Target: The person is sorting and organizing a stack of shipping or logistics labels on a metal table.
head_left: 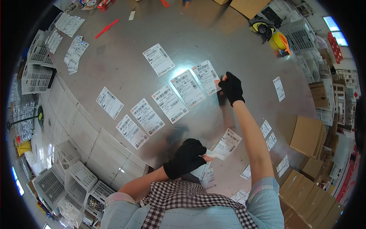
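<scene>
Both my hands wear black fingerless gloves. My right hand (231,88) is reached out over the metal table, its fingers closed at the right edge of a white printed shipping label (206,77). That label is the rightmost in a slanted row. Close to my body, my left hand (188,158) pinches the curled white end of another shipping label (228,143). Beside the right-hand label lie a second label (188,89) and a third label (170,104). Several more continue down to the left, and a single label (158,60) lies above the row.
Bunched labels (76,53) lie at the table's (129,72) far left. A yellow tape roll (279,41) sits at the far right, and a red strip-like tool (107,29) at the far left. Cardboard boxes (307,135) stand right; plastic baskets (80,175) stand lower left.
</scene>
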Motion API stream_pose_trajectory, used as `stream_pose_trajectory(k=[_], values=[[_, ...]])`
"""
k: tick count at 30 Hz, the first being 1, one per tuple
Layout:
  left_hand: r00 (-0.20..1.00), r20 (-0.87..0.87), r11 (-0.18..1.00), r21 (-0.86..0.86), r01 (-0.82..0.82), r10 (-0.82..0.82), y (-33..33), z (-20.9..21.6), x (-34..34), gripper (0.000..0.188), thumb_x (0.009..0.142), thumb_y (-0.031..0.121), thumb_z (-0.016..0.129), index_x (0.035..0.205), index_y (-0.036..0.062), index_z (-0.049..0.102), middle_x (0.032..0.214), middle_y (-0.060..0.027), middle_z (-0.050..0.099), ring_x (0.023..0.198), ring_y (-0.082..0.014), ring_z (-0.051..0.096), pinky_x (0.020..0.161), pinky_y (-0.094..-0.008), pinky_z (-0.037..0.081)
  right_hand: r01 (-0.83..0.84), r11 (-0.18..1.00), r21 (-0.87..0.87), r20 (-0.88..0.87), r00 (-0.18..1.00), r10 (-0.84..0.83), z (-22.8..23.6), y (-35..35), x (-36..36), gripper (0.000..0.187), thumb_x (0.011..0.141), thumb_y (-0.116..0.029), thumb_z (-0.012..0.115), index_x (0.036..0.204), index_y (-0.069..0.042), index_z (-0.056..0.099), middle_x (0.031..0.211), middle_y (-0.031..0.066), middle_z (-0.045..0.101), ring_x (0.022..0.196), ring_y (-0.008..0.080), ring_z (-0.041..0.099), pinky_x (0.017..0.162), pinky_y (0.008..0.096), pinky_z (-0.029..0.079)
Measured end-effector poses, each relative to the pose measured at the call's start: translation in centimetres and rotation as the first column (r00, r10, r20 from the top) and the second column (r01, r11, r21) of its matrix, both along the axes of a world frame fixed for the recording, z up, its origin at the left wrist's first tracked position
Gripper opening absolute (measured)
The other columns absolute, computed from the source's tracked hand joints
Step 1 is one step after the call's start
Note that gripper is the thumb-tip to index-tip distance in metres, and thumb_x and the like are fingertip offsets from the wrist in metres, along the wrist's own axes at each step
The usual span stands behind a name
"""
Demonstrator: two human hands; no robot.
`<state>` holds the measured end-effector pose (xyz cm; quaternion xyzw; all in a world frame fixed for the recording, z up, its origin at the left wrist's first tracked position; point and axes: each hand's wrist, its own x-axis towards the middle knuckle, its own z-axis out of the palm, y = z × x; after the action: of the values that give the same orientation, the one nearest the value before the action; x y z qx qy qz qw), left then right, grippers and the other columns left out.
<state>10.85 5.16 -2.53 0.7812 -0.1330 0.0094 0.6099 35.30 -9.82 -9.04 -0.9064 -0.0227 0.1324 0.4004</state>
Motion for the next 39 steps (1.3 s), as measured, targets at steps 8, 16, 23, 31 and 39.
stream_pose_trajectory(k=[8,16,23,31,39], values=[[0.936,0.341,0.993,0.047,-0.104,0.082,-0.7,4.5,1.1,0.027,0.065,0.026,0.071,0.067,0.0065,0.053,0.074,-0.0088,0.052,0.075,-0.0285,0.049,0.074,-0.0412,0.038,-0.072,0.94,0.335,-0.548,0.796,0.256,14.8,-4.4,-13.9,0.027,0.084,-0.024,0.058,0.07,-0.001,0.061,0.058,0.0002,0.056,0.058,0.0093,0.055,0.053,0.0209,0.041],[0.733,0.543,0.912,0.211,0.352,-0.409,-8.4,9.2,-1.9,0.032,0.065,0.037,0.071,0.088,0.0163,0.062,0.126,-0.0121,0.045,0.119,-0.0302,0.037,0.101,-0.0549,0.021,-0.153,0.806,0.572,0.037,0.986,0.161,13.2,-11.8,-30.7,0.046,0.08,-0.007,0.053,0.124,-0.002,0.04,0.117,0.0102,0.049,0.102,0.0186,0.054,0.088,0.0313,0.045],[0.998,0.049,0.895,-0.444,0.047,-0.028,-5.4,8.7,-3.8,0.015,0.083,0.016,0.051,0.093,0.0048,0.054,0.114,-0.0133,0.05,0.106,-0.0253,0.048,0.092,-0.0348,0.035,0.471,0.609,0.638,-0.43,0.874,-0.225,17.4,-7.9,-33.6,0.038,0.084,-0.014,0.049,0.119,0.003,0.049,0.104,0.009,0.059,0.095,0.014,0.053,0.083,0.0276,0.041],[0.808,-0.378,0.85,-0.458,0.261,-0.452,-4.5,6.5,-8.9,0.032,0.088,0.019,0.045,0.113,-0.0018,0.047,0.103,-0.0113,0.056,0.1,-0.0178,0.05,0.088,-0.0303,0.038,0.507,0.451,0.735,-0.367,0.856,-0.365,17.0,-6.5,-36.5,0.039,0.088,-0.015,0.046,0.123,0.002,0.045,0.11,0.0108,0.056,0.098,0.0164,0.054,0.085,0.0289,0.042],[0.473,-0.436,0.436,-0.892,-0.117,-0.765,-5.7,6.4,-5.9,0.042,0.089,0.025,0.043,0.124,0.0006,0.041,0.116,-0.0147,0.051,0.105,-0.0212,0.051,0.091,-0.0371,0.04,0.462,0.549,0.697,-0.334,0.886,-0.322,17.8,-6.5,-39.1,0.041,0.088,-0.016,0.048,0.125,0.002,0.042,0.111,0.0106,0.056,0.099,0.0161,0.053,0.086,0.0284,0.042]])
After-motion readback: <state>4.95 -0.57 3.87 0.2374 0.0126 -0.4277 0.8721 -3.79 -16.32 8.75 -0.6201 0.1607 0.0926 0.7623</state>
